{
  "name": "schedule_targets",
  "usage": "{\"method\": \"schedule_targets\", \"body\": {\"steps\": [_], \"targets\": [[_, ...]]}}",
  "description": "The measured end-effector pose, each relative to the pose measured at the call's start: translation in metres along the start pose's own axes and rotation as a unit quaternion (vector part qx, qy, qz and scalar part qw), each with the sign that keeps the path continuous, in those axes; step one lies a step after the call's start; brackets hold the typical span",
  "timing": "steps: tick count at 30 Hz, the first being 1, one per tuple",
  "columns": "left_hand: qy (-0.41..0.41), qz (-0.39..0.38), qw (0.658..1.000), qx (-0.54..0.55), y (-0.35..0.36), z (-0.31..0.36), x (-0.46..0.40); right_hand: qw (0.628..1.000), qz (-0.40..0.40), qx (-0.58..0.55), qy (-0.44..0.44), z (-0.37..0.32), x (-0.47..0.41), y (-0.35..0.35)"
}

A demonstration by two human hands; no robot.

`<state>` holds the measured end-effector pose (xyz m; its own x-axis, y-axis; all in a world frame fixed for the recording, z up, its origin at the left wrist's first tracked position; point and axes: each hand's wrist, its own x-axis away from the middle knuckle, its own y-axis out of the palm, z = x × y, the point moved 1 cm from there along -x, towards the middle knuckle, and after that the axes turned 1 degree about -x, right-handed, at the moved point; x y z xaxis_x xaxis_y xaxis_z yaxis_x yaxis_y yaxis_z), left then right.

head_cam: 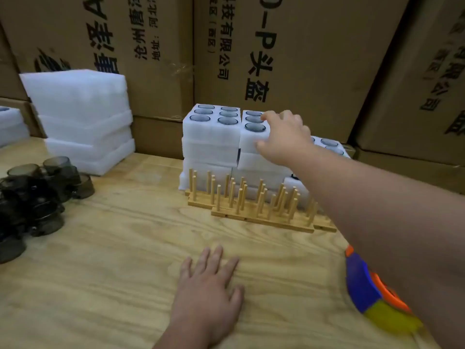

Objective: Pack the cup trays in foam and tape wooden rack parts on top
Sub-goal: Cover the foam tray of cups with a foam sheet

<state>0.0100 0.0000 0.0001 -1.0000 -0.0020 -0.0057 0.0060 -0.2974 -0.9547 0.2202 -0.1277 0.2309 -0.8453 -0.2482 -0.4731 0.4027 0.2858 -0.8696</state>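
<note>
Two hands: busy.
Right hand [284,137]: grips top foam tray [251,139] at table [125,248] back edge.
Left hand [208,280]: flat, fingers spread, near front edge.

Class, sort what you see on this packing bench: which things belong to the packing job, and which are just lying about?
Job:
foam cup trays
plain foam stack
wooden rack parts
loose smoky cups
tape dispenser
right hand gripping the top tray

Lying about:
printed cartons
left hand resting on bench
</note>
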Motion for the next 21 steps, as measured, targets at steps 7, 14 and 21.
{"method": "schedule_targets", "body": {"steps": [7, 14, 21], "targets": [[0.008, 0.023, 1.0, 0.015, 0.002, -0.005, -0.01, 0.983, -0.151, 0.1, 0.032, 0.008, -0.022, 0.025], [0.01, 0.03, 0.999, 0.034, -0.001, -0.007, -0.014, 0.992, -0.076, 0.095, 0.032, 0.011, -0.028, 0.021], [-0.011, 0.037, 0.999, 0.009, 0.002, -0.004, -0.006, 0.999, 0.015, -0.014, 0.027, 0.012, 0.013, -0.036]]}}
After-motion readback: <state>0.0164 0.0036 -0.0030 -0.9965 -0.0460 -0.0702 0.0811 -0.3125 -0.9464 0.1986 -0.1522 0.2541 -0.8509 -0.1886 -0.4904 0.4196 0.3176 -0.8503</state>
